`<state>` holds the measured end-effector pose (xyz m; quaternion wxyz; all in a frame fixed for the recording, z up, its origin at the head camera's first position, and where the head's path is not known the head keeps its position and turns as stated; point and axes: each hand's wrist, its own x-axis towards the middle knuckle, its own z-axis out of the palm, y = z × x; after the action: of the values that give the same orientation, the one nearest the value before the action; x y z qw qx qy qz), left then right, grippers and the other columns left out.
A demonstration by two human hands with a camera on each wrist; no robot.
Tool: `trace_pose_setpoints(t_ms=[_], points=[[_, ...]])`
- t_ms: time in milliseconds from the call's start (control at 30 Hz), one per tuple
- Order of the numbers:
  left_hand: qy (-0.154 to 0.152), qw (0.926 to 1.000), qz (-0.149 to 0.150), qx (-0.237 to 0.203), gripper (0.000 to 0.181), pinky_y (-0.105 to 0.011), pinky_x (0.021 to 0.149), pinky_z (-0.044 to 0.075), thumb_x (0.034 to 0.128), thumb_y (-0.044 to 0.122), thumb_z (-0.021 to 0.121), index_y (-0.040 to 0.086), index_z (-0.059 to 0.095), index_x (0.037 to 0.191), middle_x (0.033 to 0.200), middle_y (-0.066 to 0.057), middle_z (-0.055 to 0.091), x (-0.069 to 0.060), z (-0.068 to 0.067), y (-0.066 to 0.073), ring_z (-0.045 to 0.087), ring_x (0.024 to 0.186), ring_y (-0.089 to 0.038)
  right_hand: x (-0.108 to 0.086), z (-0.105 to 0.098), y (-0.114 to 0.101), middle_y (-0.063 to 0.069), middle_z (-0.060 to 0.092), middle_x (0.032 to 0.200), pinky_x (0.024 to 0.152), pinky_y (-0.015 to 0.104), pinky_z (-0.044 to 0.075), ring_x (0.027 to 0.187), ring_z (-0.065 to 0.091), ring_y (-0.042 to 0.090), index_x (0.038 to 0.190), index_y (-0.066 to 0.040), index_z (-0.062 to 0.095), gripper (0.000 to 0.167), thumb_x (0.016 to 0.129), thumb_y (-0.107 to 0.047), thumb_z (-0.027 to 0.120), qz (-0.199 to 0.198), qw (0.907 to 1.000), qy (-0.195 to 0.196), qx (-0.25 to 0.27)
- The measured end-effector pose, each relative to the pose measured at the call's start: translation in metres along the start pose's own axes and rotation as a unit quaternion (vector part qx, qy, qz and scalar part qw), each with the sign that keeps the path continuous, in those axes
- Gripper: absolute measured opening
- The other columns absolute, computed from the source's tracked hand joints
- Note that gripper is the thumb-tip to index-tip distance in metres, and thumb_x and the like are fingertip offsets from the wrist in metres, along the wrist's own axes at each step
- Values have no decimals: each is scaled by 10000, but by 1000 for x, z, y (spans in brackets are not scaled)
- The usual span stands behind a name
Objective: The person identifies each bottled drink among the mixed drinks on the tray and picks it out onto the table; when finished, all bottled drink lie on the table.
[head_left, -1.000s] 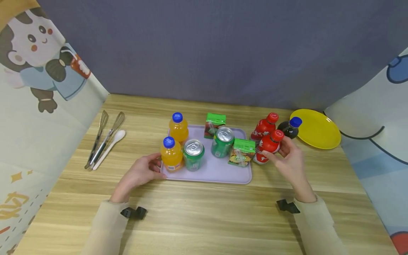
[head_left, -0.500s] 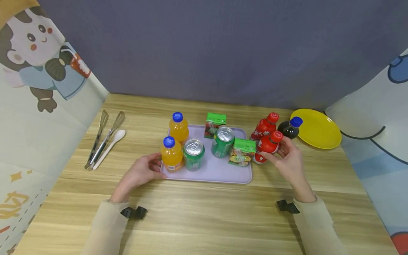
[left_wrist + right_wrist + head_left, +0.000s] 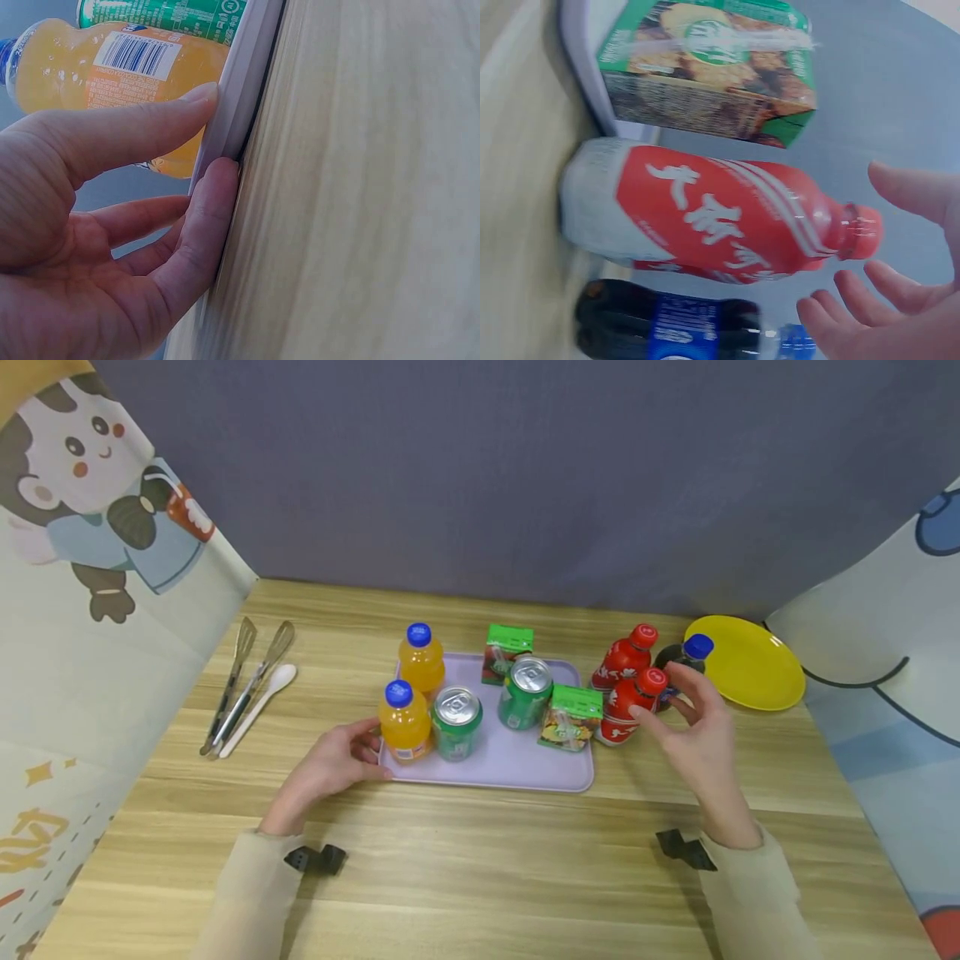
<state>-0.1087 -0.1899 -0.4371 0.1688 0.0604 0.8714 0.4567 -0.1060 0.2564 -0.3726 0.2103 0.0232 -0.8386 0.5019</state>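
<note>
Left hand (image 3: 337, 764) at the near left corner of the lilac tray (image 3: 517, 768), thumb on the rim and fingers curled at the outer edge, pinching it; front orange bottle (image 3: 405, 727) stands on the tray right beside that hand, blue cap on, rear orange bottle (image 3: 422, 667) behind it; left green can (image 3: 457, 727) just beside the front orange bottle; right green can (image 3: 527, 693) farther over toward the tray's right side, between rear juice box (image 3: 504, 656) and front juice box (image 3: 570, 720), both boxes green-topped; right hand (image 3: 701, 739) at front red bottle (image 3: 630, 706), fingers parted and holding nothing, a gap to the bottle showing in the right wrist view; that bottle is upright on the bench (image 3: 465, 860), just off the tray's right edge and near the front juice box; rear red bottle (image 3: 621, 662) upright behind it, also off the tray; dark bottle (image 3: 678, 656) with blue cap to the right of the red pair, partly hidden by the hand; yellow plate (image 3: 750, 664) at the far right of the bench; two metal utensils (image 3: 262, 671) and a white spoon (image 3: 258, 710) lie at the left, well apart from the tray; beige sleeves on both arms
</note>
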Motion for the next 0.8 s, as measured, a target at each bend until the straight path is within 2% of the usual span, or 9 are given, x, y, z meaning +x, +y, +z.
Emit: trace_pose_setpoints(t_ms=[133, 200, 267, 400, 500, 667, 800], points=[[1, 10000, -11, -9, 813, -305, 702, 517, 698, 107, 853, -29, 440, 1386, 1011, -100, 599, 0, 0, 0, 583, 824, -217, -1, -1, -14, 120, 555, 1269, 968, 267, 415, 1174, 492, 184, 1278, 39, 548, 664, 668, 125, 797, -415, 9981, 421, -167], [-2, 10000, -1, -21, 814, -307, 702, 515, 699, 108, 853, -36, 438, 1384, 1012, -105, 598, 0, 0, 0, 582, 823, -219, -4, -1, -26, 164, 559, 1259, 991, 279, 396, 1177, 488, 197, 1257, 62, 557, 647, 660, 125, 799, -813, 9942, 637, -313], [-12, 10000, 13, -30, 816, -312, 704, 513, 701, 111, 852, -44, 433, 1384, 1014, -111, 597, -1, -1, -1, 581, 824, -221, -7, 2, -39, 205, 574, 1227, 1006, 309, 388, 1167, 505, 229, 1223, 80, 574, 614, 655, 99, 806, -1298, 9868, 874, -426], [-12, 10000, -3, -50, 813, -316, 709, 511, 703, 116, 852, -39, 436, 1384, 1017, -109, 596, -1, -1, 0, 579, 826, -219, -11, 11, -51, 233, 604, 1168, 1015, 362, 382, 1155, 522, 324, 1168, 95, 599, 557, 694, -89, 826, -2099, 9705, 1054, -537], [-23, 10000, 8, -70, 811, -316, 706, 511, 706, 117, 851, -43, 434, 1383, 1017, -108, 595, -1, 0, 0, 577, 825, -217, -13, 19, -50, 172, 621, 1182, 1012, 365, 383, 1164, 524, 330, 1174, 55, 614, 575, 688, -157, 837, -2263, 9676, 925, -637], [-47, 9999, 80, -89, 817, -320, 698, 512, 703, 120, 853, -58, 430, 1379, 1013, -105, 595, 0, 0, 0, 576, 821, -213, -15, 35, -51, 91, 620, 1209, 975, 333, 416, 1122, 557, 289, 1207, 0, 617, 606, 651, -43, 855, -2276, 9713, 441, -538], [-32, 10000, 44, -59, 819, -320, 701, 511, 700, 121, 854, -45, 433, 1383, 1015, -100, 597, 0, 0, -1, 579, 826, -214, -18, 50, -55, 58, 622, 1197, 922, 328, 453, 1074, 579, 247, 1227, -31, 607, 622, 663, -71, 866, -2238, 9728, 118, -585]])
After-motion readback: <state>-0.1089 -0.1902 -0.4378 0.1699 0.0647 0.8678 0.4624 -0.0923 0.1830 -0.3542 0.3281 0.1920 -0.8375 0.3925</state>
